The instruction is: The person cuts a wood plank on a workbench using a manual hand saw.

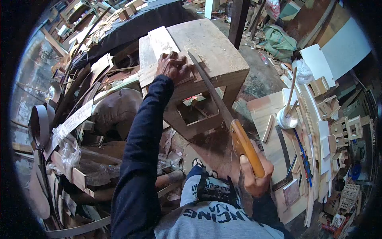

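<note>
My right hand [256,177] is closed around the orange-brown wooden handle of a handsaw [214,95]. The blade slants up and away, its tip end resting by the near edge of a wooden stool [219,44]. On the stool's top, left of the blade, my left hand [171,65] presses down with curled fingers on a small piece of wood [190,59]. A paler board [162,40] lies flat just beyond that hand. Sawdust is scattered over the stool top. The underside of my left hand is hidden, as are the saw's teeth.
Scrap wood and strips [79,115] crowd the left side. At right, a plywood sheet [258,109] carries a white tub [286,118] with sticks in it, and long strips. Small wooden frames [346,129] stand farther right. A dark post [238,24] rises behind the stool.
</note>
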Available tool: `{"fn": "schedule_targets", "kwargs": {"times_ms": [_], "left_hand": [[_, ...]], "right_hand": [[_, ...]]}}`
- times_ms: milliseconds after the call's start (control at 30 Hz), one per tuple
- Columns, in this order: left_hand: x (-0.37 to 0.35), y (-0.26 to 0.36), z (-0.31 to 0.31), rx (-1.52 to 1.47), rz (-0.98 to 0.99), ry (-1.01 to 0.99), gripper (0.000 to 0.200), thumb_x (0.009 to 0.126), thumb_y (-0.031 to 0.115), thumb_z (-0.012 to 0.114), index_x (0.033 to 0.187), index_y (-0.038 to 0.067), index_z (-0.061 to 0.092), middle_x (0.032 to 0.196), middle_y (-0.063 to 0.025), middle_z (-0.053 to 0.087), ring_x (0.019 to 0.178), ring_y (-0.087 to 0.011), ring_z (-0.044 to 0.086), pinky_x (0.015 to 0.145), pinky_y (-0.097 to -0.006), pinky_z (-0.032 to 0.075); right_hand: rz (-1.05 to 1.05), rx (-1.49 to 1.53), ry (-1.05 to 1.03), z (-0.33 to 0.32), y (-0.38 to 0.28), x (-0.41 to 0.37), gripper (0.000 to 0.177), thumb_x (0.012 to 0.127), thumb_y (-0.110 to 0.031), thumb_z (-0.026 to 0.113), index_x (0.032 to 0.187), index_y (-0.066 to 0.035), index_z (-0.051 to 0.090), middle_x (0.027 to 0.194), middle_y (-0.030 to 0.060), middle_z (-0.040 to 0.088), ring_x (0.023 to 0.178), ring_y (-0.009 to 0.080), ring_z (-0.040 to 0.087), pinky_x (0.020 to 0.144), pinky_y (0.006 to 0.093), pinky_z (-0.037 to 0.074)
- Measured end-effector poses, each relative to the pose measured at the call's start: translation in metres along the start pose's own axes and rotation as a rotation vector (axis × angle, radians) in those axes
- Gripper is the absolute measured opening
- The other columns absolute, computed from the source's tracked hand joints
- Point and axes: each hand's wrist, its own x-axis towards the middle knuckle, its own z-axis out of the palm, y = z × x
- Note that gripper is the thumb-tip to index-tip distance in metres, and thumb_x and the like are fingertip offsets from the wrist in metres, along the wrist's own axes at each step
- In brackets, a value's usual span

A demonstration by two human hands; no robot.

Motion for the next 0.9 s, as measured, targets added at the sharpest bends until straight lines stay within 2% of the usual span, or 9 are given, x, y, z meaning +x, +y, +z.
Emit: {"fn": "schedule_targets", "kwargs": {"times_ms": [100,167,200,467,600,667,700,800,900], "left_hand": [[-0.003,0.000,0.001,0.018,0.021,0.000,0.039,0.089,0.042,0.063,0.111,0.011,0.072,0.112,-0.0155,0.063,0.101,-0.0353,0.054,0.092,-0.0430,0.042],[-0.005,-0.002,0.001,0.034,0.028,0.011,0.037,0.088,0.042,0.063,0.110,0.013,0.073,0.110,-0.0154,0.063,0.100,-0.0345,0.054,0.092,-0.0426,0.042],[-0.006,-0.002,0.002,0.032,0.020,0.020,0.036,0.087,0.043,0.063,0.108,0.015,0.074,0.107,-0.0152,0.063,0.100,-0.0335,0.053,0.092,-0.0424,0.041],[0.002,-0.005,0.006,0.017,0.018,0.029,0.033,0.085,0.041,0.065,0.103,0.016,0.076,0.105,-0.0153,0.064,0.098,-0.0326,0.053,0.090,-0.0421,0.041],[-0.001,-0.006,0.005,0.032,0.037,-0.008,0.038,0.090,0.042,0.060,0.111,0.012,0.072,0.109,-0.0157,0.062,0.098,-0.0368,0.053,0.092,-0.0438,0.041],[-0.001,-0.013,0.009,0.035,0.082,0.003,0.038,0.090,0.042,0.060,0.110,0.011,0.072,0.109,-0.0154,0.061,0.099,-0.0365,0.053,0.092,-0.0435,0.041],[-0.001,-0.011,0.006,0.036,0.067,-0.009,0.039,0.090,0.042,0.060,0.110,0.011,0.072,0.109,-0.0156,0.061,0.099,-0.0363,0.053,0.092,-0.0434,0.041],[0.000,-0.003,0.002,0.023,0.027,-0.005,0.039,0.091,0.042,0.059,0.109,0.011,0.072,0.106,-0.0162,0.060,0.099,-0.0360,0.053,0.091,-0.0435,0.040],[0.000,-0.010,0.009,0.020,0.026,0.012,0.039,0.090,0.043,0.058,0.108,0.011,0.073,0.104,-0.0159,0.060,0.100,-0.0350,0.054,0.092,-0.0436,0.040]], "right_hand": [[-0.045,0.046,0.022,0.029,0.013,0.027,0.038,0.093,-0.012,0.059,0.128,0.004,0.056,0.094,0.0248,0.068,0.083,0.0324,0.071,0.072,0.0360,0.055],[-0.007,0.063,0.015,0.061,0.026,0.075,0.026,0.093,-0.014,0.059,0.114,0.002,0.059,0.081,0.0230,0.064,0.070,0.0365,0.067,0.063,0.0368,0.052],[0.040,0.109,-0.004,0.068,0.026,0.091,0.031,0.094,-0.014,0.060,0.115,0.009,0.060,0.088,0.0185,0.067,0.076,0.0209,0.063,0.074,0.0329,0.051],[0.003,0.024,-0.017,0.010,-0.003,0.008,0.037,0.093,-0.011,0.059,0.127,0.004,0.058,0.108,0.0172,0.068,0.098,0.0210,0.065,0.089,0.0312,0.049],[0.132,0.095,-0.069,0.050,0.004,0.071,0.035,0.093,-0.014,0.059,0.122,0.005,0.059,0.095,0.0168,0.068,0.085,0.0197,0.065,0.076,0.0330,0.051],[0.046,0.127,-0.061,0.075,0.028,0.108,0.031,0.094,-0.014,0.059,0.118,0.005,0.060,0.089,0.0156,0.066,0.077,0.0181,0.062,0.070,0.0337,0.050],[0.107,0.114,-0.094,0.071,0.024,0.110,0.031,0.094,-0.014,0.059,0.118,0.005,0.060,0.091,0.0152,0.065,0.080,0.0174,0.061,0.074,0.0325,0.050],[0.054,0.116,-0.041,0.042,0.008,0.073,0.034,0.092,-0.012,0.059,0.124,0.000,0.057,0.089,0.0234,0.066,0.083,0.0337,0.070,0.072,0.0392,0.054],[-0.052,0.060,-0.052,0.009,-0.002,0.026,0.041,0.092,-0.011,0.059,0.128,0.009,0.053,0.110,0.0264,0.067,0.102,0.0331,0.069,0.087,0.0358,0.053]]}}
